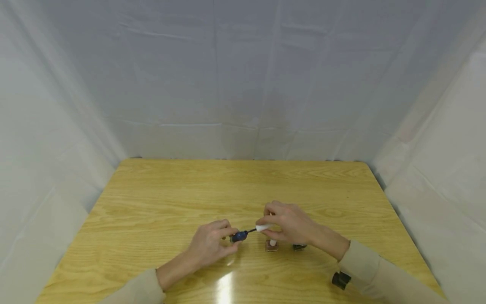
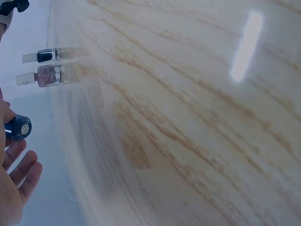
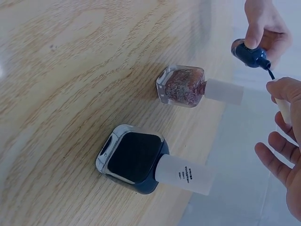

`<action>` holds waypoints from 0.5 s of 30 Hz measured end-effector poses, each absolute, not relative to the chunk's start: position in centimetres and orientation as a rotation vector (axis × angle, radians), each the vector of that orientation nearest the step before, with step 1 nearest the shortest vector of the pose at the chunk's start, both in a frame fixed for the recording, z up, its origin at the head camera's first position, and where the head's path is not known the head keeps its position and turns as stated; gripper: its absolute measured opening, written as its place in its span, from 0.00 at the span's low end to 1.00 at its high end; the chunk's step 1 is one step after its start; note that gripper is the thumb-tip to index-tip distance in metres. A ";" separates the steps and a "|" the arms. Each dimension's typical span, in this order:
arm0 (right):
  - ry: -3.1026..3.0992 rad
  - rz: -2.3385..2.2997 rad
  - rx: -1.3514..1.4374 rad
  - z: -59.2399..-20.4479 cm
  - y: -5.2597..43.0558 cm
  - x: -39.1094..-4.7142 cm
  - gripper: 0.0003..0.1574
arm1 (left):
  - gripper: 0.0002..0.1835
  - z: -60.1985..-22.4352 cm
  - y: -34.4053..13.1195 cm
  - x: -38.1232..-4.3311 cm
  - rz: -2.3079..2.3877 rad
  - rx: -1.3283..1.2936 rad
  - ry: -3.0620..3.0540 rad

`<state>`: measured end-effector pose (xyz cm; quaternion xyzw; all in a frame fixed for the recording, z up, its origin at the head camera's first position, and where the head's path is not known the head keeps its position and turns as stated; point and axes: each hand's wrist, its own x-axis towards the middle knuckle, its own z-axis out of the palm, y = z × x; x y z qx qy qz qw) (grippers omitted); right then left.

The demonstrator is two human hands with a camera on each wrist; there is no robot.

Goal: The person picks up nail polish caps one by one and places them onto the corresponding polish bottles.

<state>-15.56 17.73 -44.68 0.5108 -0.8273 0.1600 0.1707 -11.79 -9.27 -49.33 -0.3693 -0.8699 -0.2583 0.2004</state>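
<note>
My left hand (image 1: 210,240) pinches a small dark blue nail polish bottle (image 1: 239,237), tilted on its side with its neck toward the right. The white cap (image 1: 262,228) is between the thumb and fingers of my right hand (image 1: 292,223). From the cap a dark brush stem (image 1: 251,230) runs to the bottle's mouth, its tip end hidden at the neck. In the right wrist view both hands are above the table, the bottle (image 3: 250,54) lying in the left fingers.
A glittery pink nail polish bottle (image 3: 183,85) with a white cap stands on the wooden table (image 1: 171,181). Beside it stands a black one (image 3: 136,157), partly under my right hand in the head view. White sheeting (image 1: 243,84) surrounds the table's back and sides.
</note>
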 end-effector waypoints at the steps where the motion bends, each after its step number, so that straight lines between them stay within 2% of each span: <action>1: -2.352 0.456 1.454 -44.7 17.7 -15.6 0.11 | 0.12 -49.3 -9.3 -11.8 -0.718 -1.031 -2.434; 15: -2.377 0.420 1.492 -44.6 17.2 -15.4 0.11 | 0.12 -49.4 -9.2 -11.8 -0.714 -1.050 -2.412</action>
